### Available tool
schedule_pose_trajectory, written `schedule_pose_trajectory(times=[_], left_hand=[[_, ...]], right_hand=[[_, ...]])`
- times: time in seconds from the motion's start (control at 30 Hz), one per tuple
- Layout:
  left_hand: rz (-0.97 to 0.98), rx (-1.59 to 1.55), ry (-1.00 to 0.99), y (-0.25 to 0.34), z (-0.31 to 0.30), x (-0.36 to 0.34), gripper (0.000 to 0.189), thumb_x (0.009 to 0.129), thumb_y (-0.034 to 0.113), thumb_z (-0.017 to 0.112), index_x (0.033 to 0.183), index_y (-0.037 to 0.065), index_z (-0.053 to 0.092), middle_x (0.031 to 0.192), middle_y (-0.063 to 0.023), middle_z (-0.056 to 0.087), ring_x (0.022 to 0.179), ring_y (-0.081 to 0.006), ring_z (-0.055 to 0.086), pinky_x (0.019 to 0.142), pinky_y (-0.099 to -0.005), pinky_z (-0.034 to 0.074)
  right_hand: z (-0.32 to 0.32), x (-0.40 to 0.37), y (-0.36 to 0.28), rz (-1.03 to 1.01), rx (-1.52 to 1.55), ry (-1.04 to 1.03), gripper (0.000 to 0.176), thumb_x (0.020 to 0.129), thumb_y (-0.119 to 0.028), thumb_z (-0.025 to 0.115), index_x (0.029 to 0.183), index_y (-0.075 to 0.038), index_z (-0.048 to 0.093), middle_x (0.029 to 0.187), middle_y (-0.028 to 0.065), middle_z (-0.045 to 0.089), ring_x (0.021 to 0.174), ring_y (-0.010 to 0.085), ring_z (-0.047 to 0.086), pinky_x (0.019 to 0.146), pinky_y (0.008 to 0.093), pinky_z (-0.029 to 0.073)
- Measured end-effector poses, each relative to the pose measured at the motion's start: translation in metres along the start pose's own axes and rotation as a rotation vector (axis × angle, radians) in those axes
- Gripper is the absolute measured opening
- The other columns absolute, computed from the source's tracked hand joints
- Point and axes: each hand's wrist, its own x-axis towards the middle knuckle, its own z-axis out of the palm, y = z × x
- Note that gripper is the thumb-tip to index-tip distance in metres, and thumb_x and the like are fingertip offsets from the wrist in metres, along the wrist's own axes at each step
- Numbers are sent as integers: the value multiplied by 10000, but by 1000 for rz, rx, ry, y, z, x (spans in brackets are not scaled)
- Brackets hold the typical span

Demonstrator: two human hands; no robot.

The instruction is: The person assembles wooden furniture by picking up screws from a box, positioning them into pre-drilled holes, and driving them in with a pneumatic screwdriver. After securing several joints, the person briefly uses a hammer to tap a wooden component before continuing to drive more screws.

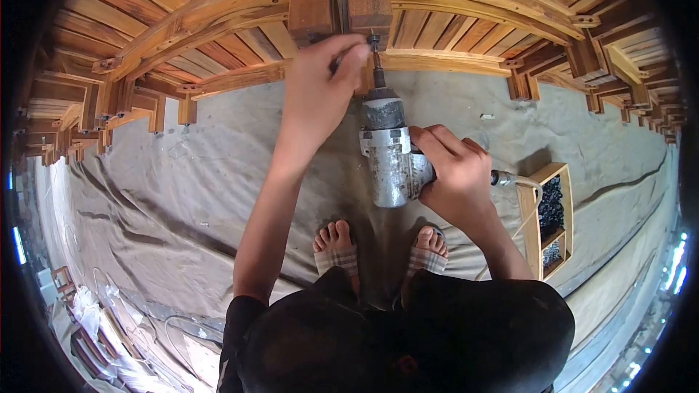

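Note:
My right hand [459, 171] is wrapped around the handle of a worn silver air impact driver [387, 156] with a hose fitting at its rear. The driver's bit points up at a small black foot [373, 39] on the end of a square wooden leg [368, 0]. Beside that tip is my left hand [324, 76], its fingers curled near the end of the neighbouring wooden leg [313, 4]. Something small and dark shows between the left fingers, too hidden to name.
Slatted wooden furniture [473, 0] with legs spans the top of the view. On the grey cloth floor covering [218, 167] to the right stands a wooden box [568, 207] of small black parts. An air hose [524, 182] runs past it. Wrapped items [102, 327] lie lower left.

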Motion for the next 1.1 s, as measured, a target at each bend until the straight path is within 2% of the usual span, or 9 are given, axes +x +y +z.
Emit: schedule_pose_trajectory(times=[0.07,0.13,0.2,0.27,0.37,0.57,0.67,0.77,1.1], left_hand=[[-59,88,58,12,-13,-24,239,914,192,599,888,-36,665,561,-25,489,533,-70,450,505,-246,368],[-305,-53,24,12,-24,-55,242,921,206,603,871,-17,684,561,1,472,551,-46,428,504,-233,353],[-542,-69,-165,12,-33,-86,244,924,211,602,842,2,697,552,15,484,562,-32,435,506,-232,356],[-379,65,-186,11,-25,-111,212,876,208,675,805,8,693,534,-7,510,551,-46,465,506,-244,374],[-310,0,-458,25,-31,-119,207,797,195,756,741,17,666,551,-55,553,527,-110,526,508,-267,401],[-59,204,-414,18,-18,-121,278,682,147,806,691,26,555,661,-82,557,587,-248,578,514,-347,441],[-11,178,-418,9,-16,-127,284,657,130,803,719,34,544,686,-79,539,603,-261,572,514,-365,445],[53,154,-299,0,-8,-130,345,572,237,876,640,56,591,630,-56,609,522,-196,595,464,-292,438],[201,147,-298,-10,-10,-126,333,570,243,874,650,53,611,654,-72,647,566,-188,644,477,-280,464]], right_hand=[[3,-1,2,9,20,11,489,511,-26,691,988,-112,618,859,19,610,698,230,642,569,340,471],[2,-1,1,31,41,-7,499,506,-22,692,991,-112,617,856,18,615,709,235,641,575,340,473],[0,-1,1,52,70,-19,509,501,-17,693,995,-113,617,857,18,623,720,241,641,581,340,474],[-2,0,1,59,110,-33,520,497,-11,693,1001,-113,618,864,19,633,729,249,640,588,341,476],[-2,2,-2,81,155,-48,543,487,2,689,1014,-111,622,883,29,645,740,262,639,603,341,481],[-1,5,-5,122,213,-70,561,461,12,676,1008,-106,632,919,32,661,785,261,647,617,337,478],[1,3,0,119,210,-79,579,449,12,673,1014,-103,632,915,35,660,776,252,646,600,333,465],[-2,5,1,119,211,-108,590,440,14,668,1019,-96,631,907,38,657,764,246,643,589,331,456],[-2,9,3,124,241,-116,598,436,25,654,1024,-81,625,892,52,647,746,257,637,589,339,455]])
